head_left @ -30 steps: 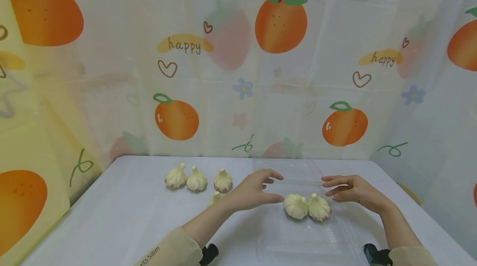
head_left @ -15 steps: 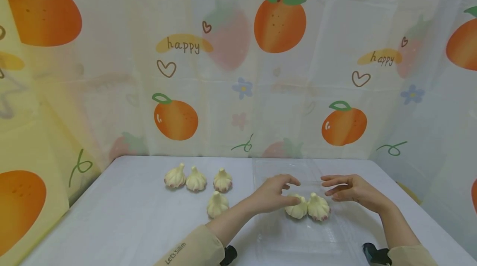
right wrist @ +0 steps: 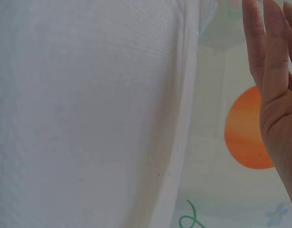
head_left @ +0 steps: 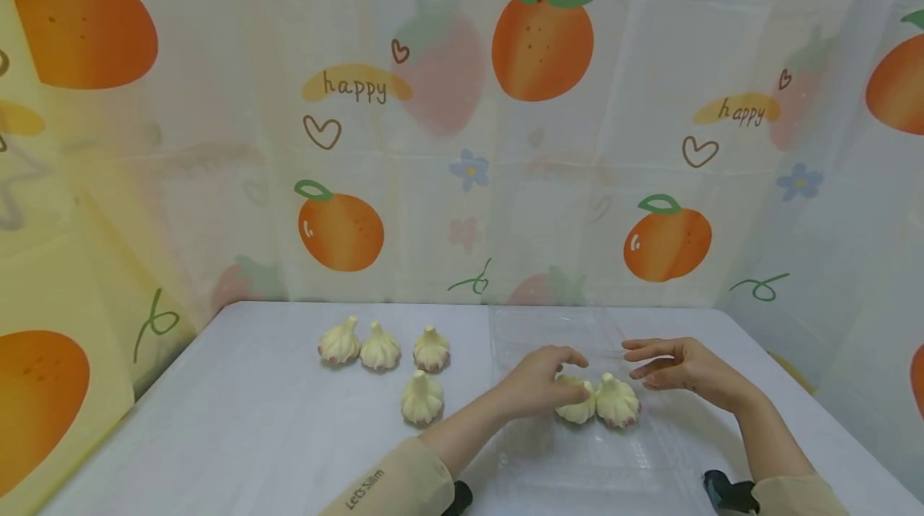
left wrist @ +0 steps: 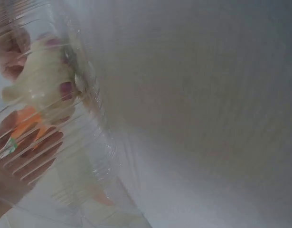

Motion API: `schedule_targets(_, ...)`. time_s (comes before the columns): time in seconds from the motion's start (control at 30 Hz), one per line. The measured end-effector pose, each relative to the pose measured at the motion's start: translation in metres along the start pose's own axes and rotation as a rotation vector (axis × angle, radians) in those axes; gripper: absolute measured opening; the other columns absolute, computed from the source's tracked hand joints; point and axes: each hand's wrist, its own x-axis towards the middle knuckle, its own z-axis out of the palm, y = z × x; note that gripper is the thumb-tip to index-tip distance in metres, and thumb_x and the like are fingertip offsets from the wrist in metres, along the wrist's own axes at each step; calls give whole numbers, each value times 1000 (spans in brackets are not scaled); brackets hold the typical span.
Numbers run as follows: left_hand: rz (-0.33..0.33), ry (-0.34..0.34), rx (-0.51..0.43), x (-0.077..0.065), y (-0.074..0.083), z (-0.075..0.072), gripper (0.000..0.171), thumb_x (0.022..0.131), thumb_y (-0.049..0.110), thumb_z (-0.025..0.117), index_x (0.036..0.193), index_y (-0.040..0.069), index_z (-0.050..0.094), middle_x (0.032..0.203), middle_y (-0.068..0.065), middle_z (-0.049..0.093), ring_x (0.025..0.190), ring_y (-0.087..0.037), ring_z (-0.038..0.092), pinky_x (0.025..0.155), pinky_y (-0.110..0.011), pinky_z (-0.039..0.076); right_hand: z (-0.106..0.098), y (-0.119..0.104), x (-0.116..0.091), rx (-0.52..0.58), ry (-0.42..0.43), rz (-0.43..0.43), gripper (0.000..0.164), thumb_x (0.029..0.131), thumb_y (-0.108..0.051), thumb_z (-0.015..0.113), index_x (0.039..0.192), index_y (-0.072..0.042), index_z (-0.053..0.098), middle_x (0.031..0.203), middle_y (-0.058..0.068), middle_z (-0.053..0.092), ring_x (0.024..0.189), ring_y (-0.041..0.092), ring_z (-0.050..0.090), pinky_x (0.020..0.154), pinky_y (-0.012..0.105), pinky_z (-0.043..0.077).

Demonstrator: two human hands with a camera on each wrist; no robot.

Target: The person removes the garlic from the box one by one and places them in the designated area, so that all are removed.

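In the head view, two pale garlic bulbs sit side by side in a clear plastic container. My left hand (head_left: 541, 379) is over the left bulb (head_left: 577, 413), its thumb crossing the bulb in this view and its fingers arched above. The right bulb (head_left: 618, 402) is in full sight, stem up. Just right of it my right hand (head_left: 689, 375) hovers with loose fingers, apart from the bulbs and holding nothing. Through the container's wall, the left wrist view shows my left hand (left wrist: 24, 161) with spread fingers near a garlic bulb (left wrist: 41, 80); my right hand shows beyond.
The container (head_left: 577, 484) is see-through, its edges faint on the white table (head_left: 253, 436). Several more garlic bulbs stand left of it, among them a nearer one (head_left: 422, 400) close to my left forearm. A fruit-printed curtain (head_left: 419, 171) hangs behind the table.
My left hand has moved right, from the container's left side to over the left bulb, uncovering the nearer loose bulb beside the forearm. My right hand has stayed in place.
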Motion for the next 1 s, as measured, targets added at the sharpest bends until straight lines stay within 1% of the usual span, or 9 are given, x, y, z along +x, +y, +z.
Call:
schedule_targets(0.2, -12, -12, 25, 3, -1, 4, 41, 87, 28, 70, 124, 10, 66, 130, -9, 66, 115, -23, 62, 92, -27, 51, 0, 0, -1, -2, -1, -3, 43, 95, -7, 58, 133, 11, 54, 132, -28, 59, 109, 8, 69, 88, 25, 58)
schedule_targets(0.37, -1, -39, 70, 3, 0, 7, 41, 87, 27, 71, 124, 10, 67, 130, -6, 67, 124, -24, 59, 102, -30, 49, 0, 1, -1, 7, -6, -10, 42, 95, -6, 57, 133, 11, 54, 133, -28, 58, 109, 8, 69, 88, 25, 58)
schedule_targets(0.43, 5, -48, 98, 4, 0, 8, 41, 87, 26, 72, 123, 10, 67, 129, -5, 68, 125, -23, 59, 104, -30, 48, 0, 1, -1, 10, -5, -10, 42, 95, -6, 57, 133, 11, 54, 133, -27, 59, 109, 8, 69, 88, 25, 58)
schedule_targets(0.53, 15, -58, 140, 4, -2, 10, 40, 86, 26, 73, 122, 11, 68, 128, -4, 69, 122, -19, 59, 102, -28, 48, 0, 0, -1, 10, 0, -2, 42, 94, -6, 58, 133, 10, 54, 131, -29, 59, 109, 8, 69, 88, 24, 58)
schedule_targets(0.67, 27, -52, 186, 4, -4, 11, 38, 84, 25, 75, 120, 12, 69, 123, -3, 71, 116, -17, 62, 97, -23, 49, 1, 0, -1, 11, 2, 1, 42, 94, -7, 59, 132, 10, 54, 130, -30, 59, 108, 7, 69, 88, 24, 58)
schedule_targets(0.87, -6, -47, 178, 1, -2, 10, 35, 82, 18, 76, 116, 16, 70, 122, -1, 71, 113, -17, 62, 93, -23, 49, 0, 1, 0, 14, -2, -1, 42, 94, -7, 58, 132, 11, 55, 132, -28, 59, 108, 7, 69, 88, 24, 58)
schedule_targets(1.0, -22, -54, 171, 0, -1, 10, 37, 80, 16, 78, 116, 20, 70, 123, 0, 70, 113, -16, 62, 93, -24, 49, 0, 1, 0, 9, -1, 2, 42, 94, -7, 58, 133, 10, 54, 132, -28, 59, 108, 7, 69, 88, 24, 58)
